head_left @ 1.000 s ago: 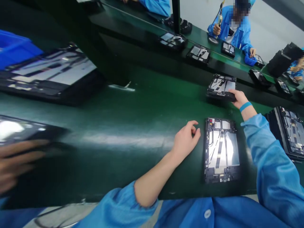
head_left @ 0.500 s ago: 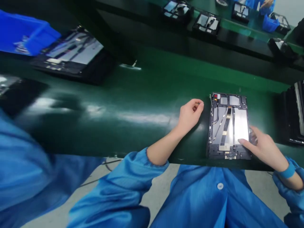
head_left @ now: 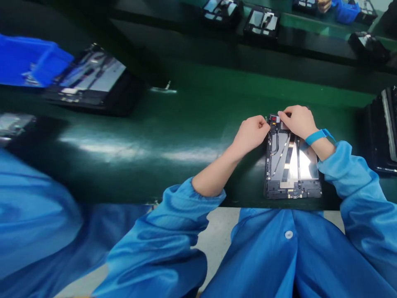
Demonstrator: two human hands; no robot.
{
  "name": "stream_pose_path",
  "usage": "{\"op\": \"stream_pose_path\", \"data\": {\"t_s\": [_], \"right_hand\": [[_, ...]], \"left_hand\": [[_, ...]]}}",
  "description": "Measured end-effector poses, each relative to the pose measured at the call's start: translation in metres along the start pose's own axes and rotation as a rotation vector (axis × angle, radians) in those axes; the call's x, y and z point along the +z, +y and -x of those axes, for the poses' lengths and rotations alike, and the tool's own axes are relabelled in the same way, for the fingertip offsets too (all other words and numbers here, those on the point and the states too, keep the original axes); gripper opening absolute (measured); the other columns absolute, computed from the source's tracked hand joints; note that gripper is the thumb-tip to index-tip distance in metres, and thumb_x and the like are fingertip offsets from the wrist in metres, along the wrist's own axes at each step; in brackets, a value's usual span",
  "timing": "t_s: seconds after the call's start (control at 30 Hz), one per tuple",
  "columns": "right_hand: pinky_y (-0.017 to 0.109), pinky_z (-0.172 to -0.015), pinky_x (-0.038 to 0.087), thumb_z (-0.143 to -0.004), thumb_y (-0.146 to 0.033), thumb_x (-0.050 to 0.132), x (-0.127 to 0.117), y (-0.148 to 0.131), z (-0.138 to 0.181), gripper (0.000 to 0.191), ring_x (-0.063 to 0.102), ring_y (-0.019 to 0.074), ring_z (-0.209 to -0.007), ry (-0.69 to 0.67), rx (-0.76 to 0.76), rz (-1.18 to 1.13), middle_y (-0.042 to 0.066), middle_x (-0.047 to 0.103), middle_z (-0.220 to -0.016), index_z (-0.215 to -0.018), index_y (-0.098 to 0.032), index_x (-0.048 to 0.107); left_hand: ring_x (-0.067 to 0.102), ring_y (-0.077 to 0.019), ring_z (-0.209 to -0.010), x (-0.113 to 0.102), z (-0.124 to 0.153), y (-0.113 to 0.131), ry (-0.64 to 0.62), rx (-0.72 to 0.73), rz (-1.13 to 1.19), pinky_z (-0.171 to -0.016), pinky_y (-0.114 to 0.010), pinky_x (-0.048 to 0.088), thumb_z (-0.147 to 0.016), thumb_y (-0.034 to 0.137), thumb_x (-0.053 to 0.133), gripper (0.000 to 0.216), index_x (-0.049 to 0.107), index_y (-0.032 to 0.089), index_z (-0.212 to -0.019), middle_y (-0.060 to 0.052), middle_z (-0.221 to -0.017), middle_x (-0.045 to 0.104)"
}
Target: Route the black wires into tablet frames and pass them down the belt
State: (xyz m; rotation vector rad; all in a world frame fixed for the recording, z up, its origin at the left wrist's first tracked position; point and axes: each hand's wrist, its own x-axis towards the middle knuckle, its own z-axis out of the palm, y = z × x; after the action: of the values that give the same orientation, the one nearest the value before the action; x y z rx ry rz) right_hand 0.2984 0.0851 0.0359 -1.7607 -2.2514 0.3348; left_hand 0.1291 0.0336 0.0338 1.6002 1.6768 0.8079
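An opened tablet (head_left: 281, 159) lies on the green bench before me, its inner plate, ribbon cables and lower circuit board exposed. By its upper left corner my left hand (head_left: 252, 132) is closed in a pinch; what sits between the fingertips is too small to make out. A thin pale wire tip shows beside those fingers. My right hand (head_left: 299, 120) lies across the tablet's top edge, thumb beside a small red-marked component (head_left: 273, 119). Its other fingers curl in and are partly hidden, so what they hold cannot be seen.
Stacked dark tablets (head_left: 383, 132) stand at the right. Further left are another opened tablet stack (head_left: 89, 82), a blue bin (head_left: 34, 60) and a co-worker's blue sleeve (head_left: 31, 207). A small pale tool (head_left: 164, 90) lies mid-bench. Along the raised back shelf sit more opened tablets (head_left: 263, 21).
My right hand has moved from the tablet's lower right side up to its top edge. My left hand has come in to the upper left corner, fingers still pinched.
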Motion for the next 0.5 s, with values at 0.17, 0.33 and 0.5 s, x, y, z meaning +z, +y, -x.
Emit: {"op": "stream_pose_path", "data": {"t_s": [0.17, 0.33, 0.5], "right_hand": [[0.042, -0.093, 0.046, -0.101, -0.027, 0.064, -0.001, 0.009, 0.015, 0.021, 0.069, 0.0293, -0.105, 0.098, -0.127, -0.085, 0.006, 0.082, -0.105, -0.101, -0.025, 0.085], [0.038, -0.086, 0.046, -0.094, -0.017, 0.070, -0.004, 0.016, 0.044, 0.017, 0.070, 0.0243, -0.092, 0.147, -0.119, -0.099, 0.002, 0.081, -0.090, -0.098, -0.026, 0.084], [0.035, -0.082, 0.050, -0.085, -0.014, 0.073, -0.009, 0.016, 0.070, 0.014, 0.068, 0.0200, -0.079, 0.198, -0.146, -0.216, -0.001, 0.077, -0.078, -0.089, -0.026, 0.079]], "left_hand": [[0.035, -0.0134, -0.051, -0.017, 0.010, -0.017, -0.015, -0.050, 0.352, -0.053, -0.028, 0.029, -0.079, 0.021, 0.051, 0.013, 0.045, 0.024, -0.068, 0.005, -0.056, 0.038], [0.040, -0.0173, -0.059, -0.030, 0.021, -0.035, 0.070, -0.072, -0.286, -0.059, -0.032, 0.028, -0.076, 0.024, 0.063, 0.015, 0.049, 0.024, -0.069, 0.000, -0.060, 0.049], [0.053, -0.0178, -0.068, -0.019, 0.022, -0.025, 0.052, 0.097, -0.177, -0.067, -0.032, 0.040, -0.085, 0.028, 0.063, 0.014, 0.057, 0.023, -0.097, 0.000, -0.076, 0.059]]}}
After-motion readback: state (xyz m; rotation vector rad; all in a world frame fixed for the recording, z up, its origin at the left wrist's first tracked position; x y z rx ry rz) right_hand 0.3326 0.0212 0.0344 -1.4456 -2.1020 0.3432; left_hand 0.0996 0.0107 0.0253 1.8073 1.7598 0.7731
